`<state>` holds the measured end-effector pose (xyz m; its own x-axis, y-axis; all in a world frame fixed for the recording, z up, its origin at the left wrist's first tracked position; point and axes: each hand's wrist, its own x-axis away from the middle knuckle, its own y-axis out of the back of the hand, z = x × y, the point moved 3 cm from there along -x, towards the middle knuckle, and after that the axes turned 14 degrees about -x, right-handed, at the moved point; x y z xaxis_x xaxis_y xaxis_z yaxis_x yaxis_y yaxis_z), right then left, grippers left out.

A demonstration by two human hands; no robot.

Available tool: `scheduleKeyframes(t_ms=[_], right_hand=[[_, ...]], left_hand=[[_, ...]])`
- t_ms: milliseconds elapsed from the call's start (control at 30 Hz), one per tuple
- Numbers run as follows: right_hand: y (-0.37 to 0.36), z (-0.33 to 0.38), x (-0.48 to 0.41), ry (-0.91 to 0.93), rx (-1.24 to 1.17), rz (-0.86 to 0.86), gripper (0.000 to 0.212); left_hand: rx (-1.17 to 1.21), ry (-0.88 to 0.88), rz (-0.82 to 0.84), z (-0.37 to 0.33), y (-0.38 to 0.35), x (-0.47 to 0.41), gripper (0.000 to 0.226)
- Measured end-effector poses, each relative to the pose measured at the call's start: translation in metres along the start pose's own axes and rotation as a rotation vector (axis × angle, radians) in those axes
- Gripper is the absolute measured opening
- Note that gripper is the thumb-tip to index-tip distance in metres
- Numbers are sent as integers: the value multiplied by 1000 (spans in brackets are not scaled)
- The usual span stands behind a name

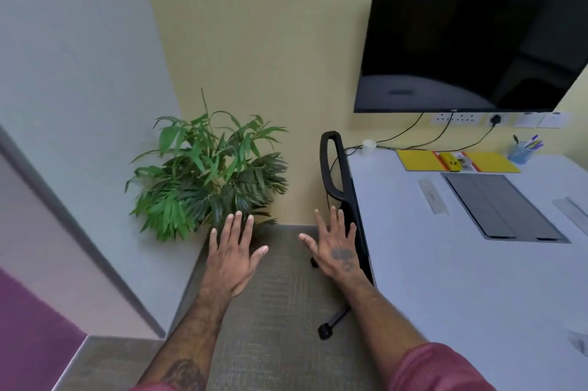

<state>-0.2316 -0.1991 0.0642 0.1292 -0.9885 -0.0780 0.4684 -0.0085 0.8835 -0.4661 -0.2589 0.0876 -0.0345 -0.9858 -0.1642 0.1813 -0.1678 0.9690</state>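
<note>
My left hand (pixel 234 250) is stretched out in front of me, palm down, fingers straight and spread, holding nothing. My right hand (pixel 334 247) is beside it, also flat with spread fingers and empty. Both hover over the grey carpet (pixel 280 311). A green potted plant (pixel 206 174) stands in the corner just beyond the left hand. A black office chair (pixel 337 180) is pushed against the white desk (pixel 445 263), right behind the right hand.
A dark wall-mounted screen (pixel 471 37) hangs over the desk. On the desk lie yellow folders (pixel 420 160), a pen cup (pixel 521 150), a white cup (pixel 369 147) and a grey cable hatch (pixel 502 206). A white wall with a purple band (pixel 28 327) runs along the left.
</note>
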Motion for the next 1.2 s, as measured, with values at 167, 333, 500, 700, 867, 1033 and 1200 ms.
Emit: scheduleKeyframes(t_ms=[167,333,500,700,867,1033,1200], right_hand=[[19,-31,-64,-127,35,-71,87],[34,-58,-109,-293,45,-153,82],[52,-86,-132,-434,47,-233,85],[64,-130,-161,-540,56,-285,83],[70,-180,-203,-572,43,-290,85],[81,-235,-259,-550,49,-250,82],[88,-285,-320,-496,45,-196,83]], left_hand=[[24,-142,-50,-15,-11,-103,85],[64,-319,-90,-38,-16,-201,81],[96,-476,-132,-73,-7,-280,81],[130,-596,-164,-128,-6,-346,81],[118,-645,-164,-182,-16,-401,79],[108,-651,-131,-238,-29,-461,82],[156,-612,-102,-287,-41,-524,80]])
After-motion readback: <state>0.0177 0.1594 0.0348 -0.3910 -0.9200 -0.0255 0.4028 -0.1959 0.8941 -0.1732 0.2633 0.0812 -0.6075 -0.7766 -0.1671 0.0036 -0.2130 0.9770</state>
